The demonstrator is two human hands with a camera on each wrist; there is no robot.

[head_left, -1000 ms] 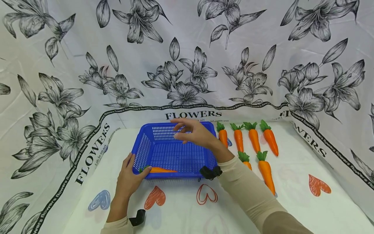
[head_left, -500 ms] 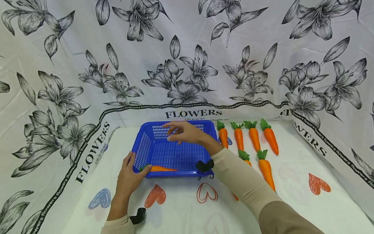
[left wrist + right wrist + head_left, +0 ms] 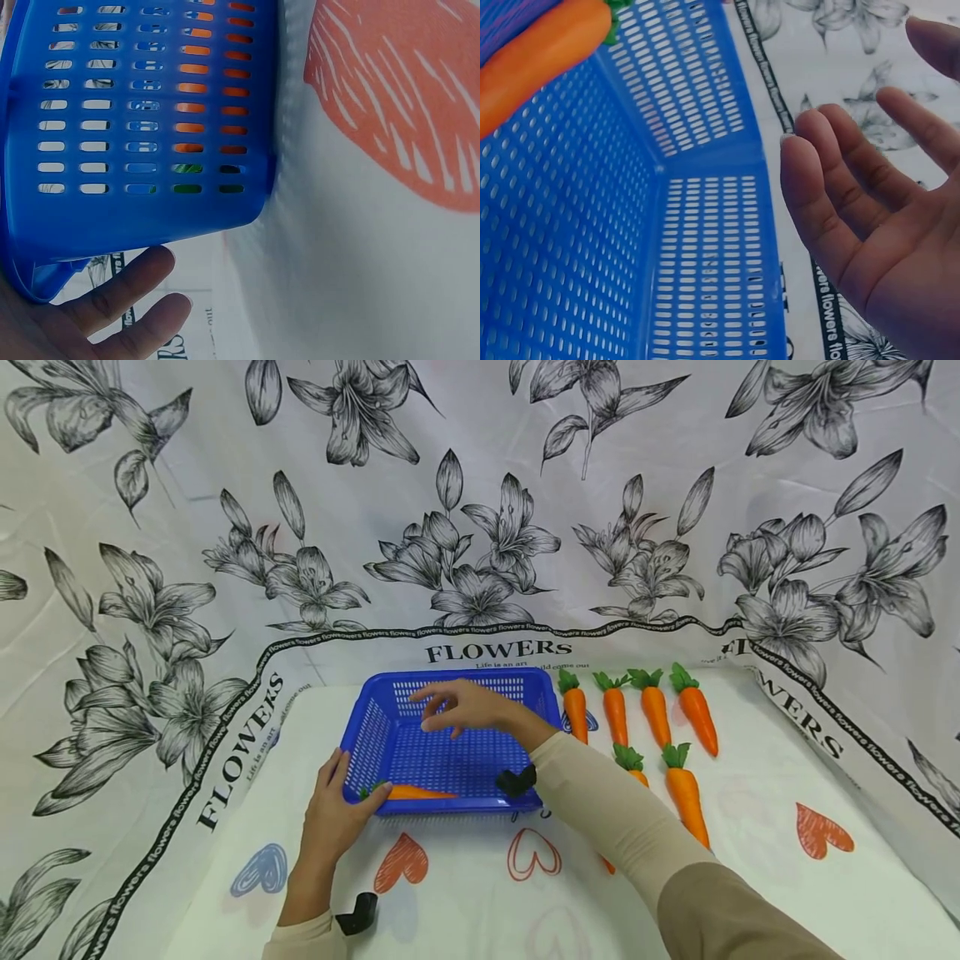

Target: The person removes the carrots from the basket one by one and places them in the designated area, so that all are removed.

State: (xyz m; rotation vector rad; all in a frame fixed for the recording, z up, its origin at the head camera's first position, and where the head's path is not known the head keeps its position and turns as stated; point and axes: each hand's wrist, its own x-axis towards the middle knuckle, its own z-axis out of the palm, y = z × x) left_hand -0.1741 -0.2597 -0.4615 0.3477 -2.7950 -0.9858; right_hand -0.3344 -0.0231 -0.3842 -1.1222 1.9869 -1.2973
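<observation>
A blue plastic basket with slotted walls stands on the white cloth in the head view. My left hand holds its near left corner, thumb over the rim and fingers along the outside; two of those fingers show under the end wall in the left wrist view. Inside, one orange carrot with green leaves lies along the near wall, its leafy end partly behind the left thumb. Over the basket hovers my right hand, holding nothing, its fingers loosely bent and apart in the right wrist view.
Several carrots lie right of the basket: a back row including a far-right carrot, and a nearer carrot. My right sleeve partly hides others. Flower-printed cloth rises behind. Printed hearts mark the table cloth.
My right hand has moved left and slightly down over the basket, its fingers still loosely bent. The left hand, basket and carrots stay where they were.
</observation>
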